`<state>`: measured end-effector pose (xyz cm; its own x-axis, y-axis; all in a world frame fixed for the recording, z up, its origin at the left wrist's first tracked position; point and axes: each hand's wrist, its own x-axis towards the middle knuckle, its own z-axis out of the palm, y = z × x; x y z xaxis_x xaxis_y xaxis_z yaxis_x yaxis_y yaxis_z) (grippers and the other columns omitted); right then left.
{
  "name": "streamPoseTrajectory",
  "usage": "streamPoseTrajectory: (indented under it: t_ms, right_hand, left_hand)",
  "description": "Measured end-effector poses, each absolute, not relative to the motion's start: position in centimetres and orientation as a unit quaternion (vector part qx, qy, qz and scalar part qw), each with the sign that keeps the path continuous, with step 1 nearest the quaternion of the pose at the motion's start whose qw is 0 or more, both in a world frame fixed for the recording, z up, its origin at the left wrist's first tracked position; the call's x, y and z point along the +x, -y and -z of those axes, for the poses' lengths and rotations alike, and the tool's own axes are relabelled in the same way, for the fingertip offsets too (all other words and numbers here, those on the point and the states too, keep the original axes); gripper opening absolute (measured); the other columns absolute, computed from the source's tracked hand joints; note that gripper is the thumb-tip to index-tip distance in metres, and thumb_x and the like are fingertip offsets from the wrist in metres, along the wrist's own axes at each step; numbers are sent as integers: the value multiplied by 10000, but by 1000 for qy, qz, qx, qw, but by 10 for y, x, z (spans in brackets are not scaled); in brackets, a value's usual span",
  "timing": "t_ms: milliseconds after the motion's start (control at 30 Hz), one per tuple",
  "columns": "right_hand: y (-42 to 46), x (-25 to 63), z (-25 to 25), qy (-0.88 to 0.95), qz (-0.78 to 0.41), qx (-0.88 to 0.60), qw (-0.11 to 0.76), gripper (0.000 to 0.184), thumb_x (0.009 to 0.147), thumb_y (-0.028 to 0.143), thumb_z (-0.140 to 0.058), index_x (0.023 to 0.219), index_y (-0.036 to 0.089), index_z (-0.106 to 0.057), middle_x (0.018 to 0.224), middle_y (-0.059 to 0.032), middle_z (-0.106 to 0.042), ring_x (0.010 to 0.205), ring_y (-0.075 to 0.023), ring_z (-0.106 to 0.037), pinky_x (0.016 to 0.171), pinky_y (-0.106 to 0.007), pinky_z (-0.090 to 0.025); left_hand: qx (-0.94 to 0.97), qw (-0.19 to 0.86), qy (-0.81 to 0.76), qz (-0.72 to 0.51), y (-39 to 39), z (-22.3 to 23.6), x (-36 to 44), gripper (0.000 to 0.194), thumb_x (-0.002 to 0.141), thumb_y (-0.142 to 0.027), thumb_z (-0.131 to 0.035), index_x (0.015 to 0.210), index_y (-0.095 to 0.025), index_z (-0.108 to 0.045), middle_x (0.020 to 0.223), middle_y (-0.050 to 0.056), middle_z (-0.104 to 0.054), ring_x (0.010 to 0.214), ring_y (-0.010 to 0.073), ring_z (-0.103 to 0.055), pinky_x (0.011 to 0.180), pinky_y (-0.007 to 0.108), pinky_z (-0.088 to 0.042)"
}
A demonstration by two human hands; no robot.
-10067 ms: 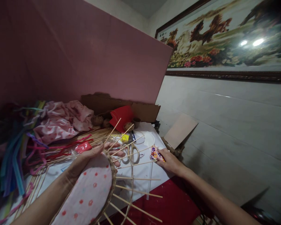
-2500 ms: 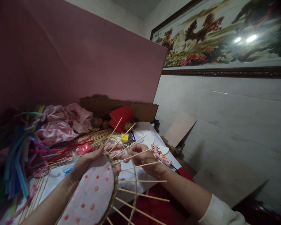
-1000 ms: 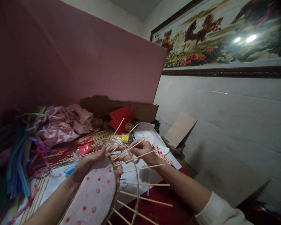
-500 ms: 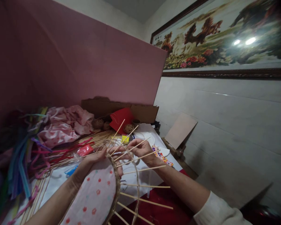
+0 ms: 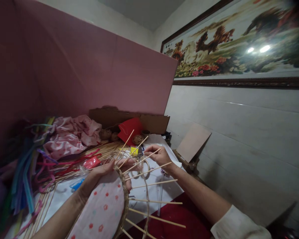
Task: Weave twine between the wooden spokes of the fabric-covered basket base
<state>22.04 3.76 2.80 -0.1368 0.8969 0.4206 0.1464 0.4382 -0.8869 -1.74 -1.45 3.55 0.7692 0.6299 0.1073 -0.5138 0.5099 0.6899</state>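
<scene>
A half-made basket (image 5: pixel 103 205) tilts across the lower middle, its flat base covered in pale fabric with red flower prints and rimmed with braided twine. Thin wooden sticks (image 5: pixel 156 217) fan out from that rim. A loop of twine (image 5: pixel 147 192) crosses the sticks partway along. My left hand (image 5: pixel 107 171) grips the base's upper edge, fingers behind the sticks. Beyond the stick tips, my right hand (image 5: pixel 159 156) is closed in a pinch on what looks like a strand of the twine, though its fingertips are partly hidden. Behind the sticks lie scissors (image 5: pixel 146 167) on white paper.
Crumpled pink fabric (image 5: pixel 67 136), pipe cleaners (image 5: pixel 22 186) and many loose sticks (image 5: pixel 46 199) crowd the left. Twine balls (image 5: pixel 138 139), red sheet material (image 5: pixel 131 128) and a cardboard strip (image 5: pixel 154 123) stand at the back. A tiled wall (image 5: pixel 251 132) rises on the right.
Earlier my right hand held a flower-patterned item at the right; it then lay down on the paper. Now that hand pinches near the sticks, shifted slightly outward from the basket over the last half second.
</scene>
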Motion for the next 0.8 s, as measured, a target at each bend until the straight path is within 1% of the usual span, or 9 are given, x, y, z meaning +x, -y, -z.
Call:
streamPoseTrajectory:
  t_ms: [100,267,400,467,533,667,800]
  right_hand:
    - [-42,217,-30,668,-342,-401,526,90,664,248,-670,675,163,-644,628,9,-612,586,-111,-529,580,-239,-411]
    - [-44,196,-32,657,-318,-427,534,115,663,271,-653,645,163,-618,588,17,-580,530,-104,-494,514,-229,-381]
    - [-43,185,-35,656,-294,-441,538,184,682,330,-647,625,158,-615,555,17,-550,499,-101,-455,478,-226,-344]
    - [-44,187,-38,653,-282,-443,545,224,685,361,-652,607,157,-605,540,21,-529,495,-98,-436,476,-227,-332]
    - [-45,194,-41,656,-281,-435,549,232,676,370,-665,607,158,-598,538,26,-516,500,-96,-427,484,-227,-329]
    - [-48,215,-49,672,-306,-399,543,215,683,369,-666,668,162,-607,591,27,-540,545,-96,-458,533,-227,-358]
    - [-44,233,-63,690,-334,-372,524,217,697,369,-675,686,158,-622,603,21,-555,563,-95,-475,562,-232,-374]
  left_hand:
    - [379,859,-74,-335,13,-32,-16,456,893,-331,-327,1263,-128,-501,945,176,-682,639,229,-654,656,391,-498]
    - [378,860,-73,-336,11,-28,-16,473,894,-357,-316,1269,-132,-494,941,174,-684,649,234,-653,665,397,-485]
    - [404,849,-78,-331,11,-29,-17,481,895,-367,-316,1289,-138,-471,961,176,-680,654,235,-655,617,365,-482]
    - [409,851,-80,-319,12,-30,-17,490,895,-374,-311,1303,-145,-455,981,182,-675,652,238,-656,588,354,-480]
    - [409,854,-76,-312,12,-31,-17,497,886,-385,-328,1303,-148,-456,1005,185,-668,659,244,-655,600,367,-483]
    - [409,855,-63,-313,13,-34,-16,478,857,-395,-392,1225,-129,-541,1089,175,-643,712,254,-643,685,400,-478]
    - [405,861,-58,-302,12,-36,-16,451,858,-378,-397,1201,-132,-557,1225,165,-576,752,254,-638,668,377,-477]
